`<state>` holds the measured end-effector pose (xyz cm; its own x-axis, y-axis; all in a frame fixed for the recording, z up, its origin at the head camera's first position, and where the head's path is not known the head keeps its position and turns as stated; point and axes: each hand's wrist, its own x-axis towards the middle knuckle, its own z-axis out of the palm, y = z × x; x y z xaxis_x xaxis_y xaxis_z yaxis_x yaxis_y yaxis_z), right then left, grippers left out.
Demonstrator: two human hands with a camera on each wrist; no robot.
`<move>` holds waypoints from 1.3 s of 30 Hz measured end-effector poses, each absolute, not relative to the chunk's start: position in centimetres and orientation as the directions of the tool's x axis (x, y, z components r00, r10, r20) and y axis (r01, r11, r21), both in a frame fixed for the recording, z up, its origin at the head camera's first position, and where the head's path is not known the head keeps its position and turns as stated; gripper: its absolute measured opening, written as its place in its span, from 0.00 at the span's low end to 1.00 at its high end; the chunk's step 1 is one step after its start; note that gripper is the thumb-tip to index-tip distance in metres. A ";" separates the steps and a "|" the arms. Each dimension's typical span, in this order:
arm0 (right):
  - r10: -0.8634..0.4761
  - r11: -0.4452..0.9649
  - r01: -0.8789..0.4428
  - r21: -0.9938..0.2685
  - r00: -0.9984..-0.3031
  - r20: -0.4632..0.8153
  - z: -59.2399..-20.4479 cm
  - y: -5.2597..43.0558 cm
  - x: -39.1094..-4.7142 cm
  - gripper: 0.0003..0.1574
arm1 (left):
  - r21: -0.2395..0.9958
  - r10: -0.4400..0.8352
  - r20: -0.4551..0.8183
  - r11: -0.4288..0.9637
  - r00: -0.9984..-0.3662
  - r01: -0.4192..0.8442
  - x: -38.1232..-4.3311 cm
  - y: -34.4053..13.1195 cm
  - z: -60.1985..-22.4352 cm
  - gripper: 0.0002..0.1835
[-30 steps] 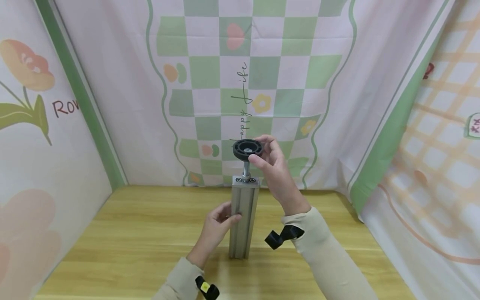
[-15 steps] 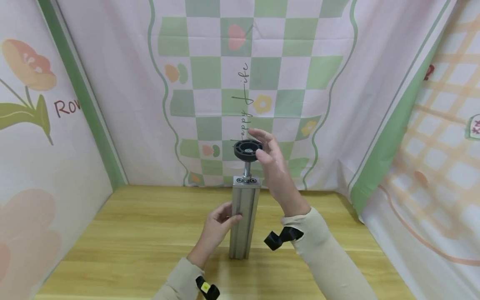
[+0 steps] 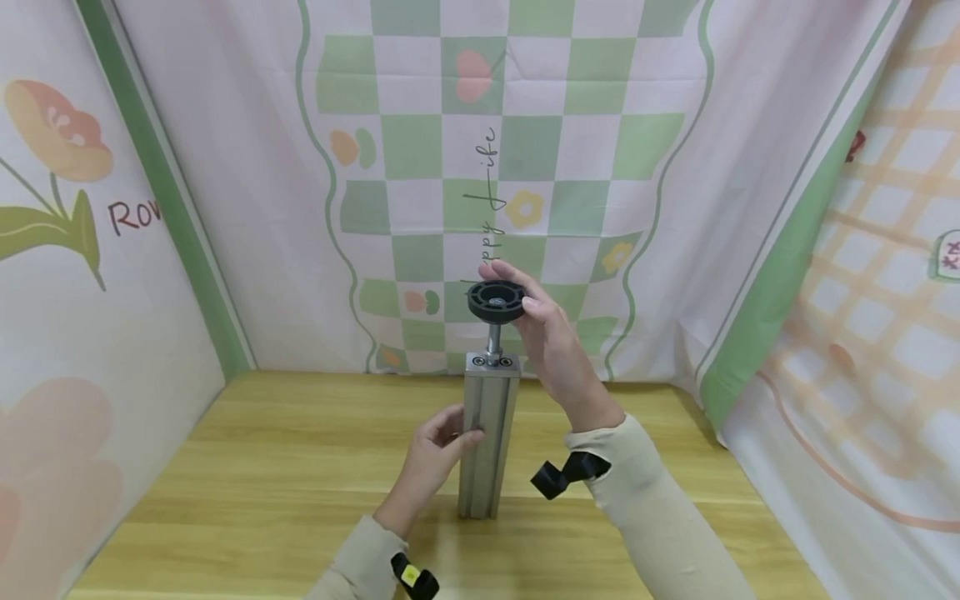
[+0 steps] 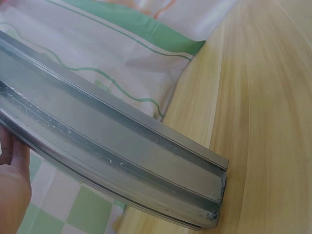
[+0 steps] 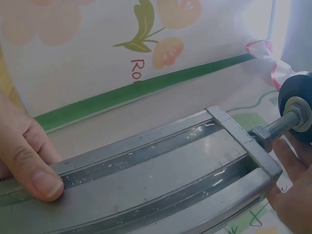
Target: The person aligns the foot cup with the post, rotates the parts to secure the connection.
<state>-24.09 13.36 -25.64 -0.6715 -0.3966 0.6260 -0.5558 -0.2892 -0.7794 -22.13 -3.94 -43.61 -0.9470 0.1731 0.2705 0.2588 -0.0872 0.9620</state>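
Observation:
An aluminium profile (image 3: 483, 458) stands upright on the wooden table (image 3: 300, 467). A metal end plate (image 5: 243, 144) caps its top, and from it rises a threaded stud (image 5: 283, 124) with nuts. On the stud sits a levelling foot (image 3: 495, 315), a black round disc with its hollow side up. My left hand (image 3: 429, 457) grips the profile's left side about halfway up, its thumb lying on the near face in the right wrist view. My right hand (image 3: 553, 346) holds the disc's rim from the right, thumb at the near right edge and fingers round the far side.
A printed curtain (image 3: 420, 208) hangs directly behind the table, and more printed cloth (image 3: 847, 333) closes off the right side. A printed panel (image 3: 90, 358) borders the left. Each sleeve carries a black strap near the wrist.
My right hand spreads away from the disc half a second ago, then comes back onto its rim with the thumb farther right. The left hand and profile stay put.

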 end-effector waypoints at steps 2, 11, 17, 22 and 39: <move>-0.387 -0.299 -0.551 -0.779 -0.676 0.627 -25.7 13.4 -24.2 0.34 | 0.962 0.174 0.270 -0.085 -0.947 0.259 -22.2 -4.0 -43.7 0.25; -0.349 -0.310 -0.547 -0.778 -0.696 0.628 -25.7 13.3 -24.1 0.34 | 0.962 0.171 0.273 -0.074 -0.947 0.264 -22.3 -3.9 -43.7 0.25; -0.331 -0.296 -0.564 -0.771 -0.697 0.636 -26.0 13.3 -24.1 0.29 | 0.964 0.173 0.264 -0.068 -0.949 0.256 -22.1 -3.9 -43.6 0.25; -0.295 -0.273 -0.566 -0.778 -0.720 0.628 -26.2 13.3 -23.9 0.18 | 0.964 0.175 0.265 -0.080 -0.948 0.254 -22.0 -4.0 -43.5 0.25; -0.165 -0.266 -0.568 -0.779 -0.769 0.617 -26.3 12.6 -23.3 0.19 | 0.966 0.169 0.260 -0.054 -0.951 0.255 -22.1 -4.0 -43.6 0.26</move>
<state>-23.35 12.61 -26.27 -0.7692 -0.1653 0.6172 -0.5680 -0.2656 -0.7790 -22.08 -4.01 -43.65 -0.9507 0.1690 0.2600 0.2546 -0.0536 0.9656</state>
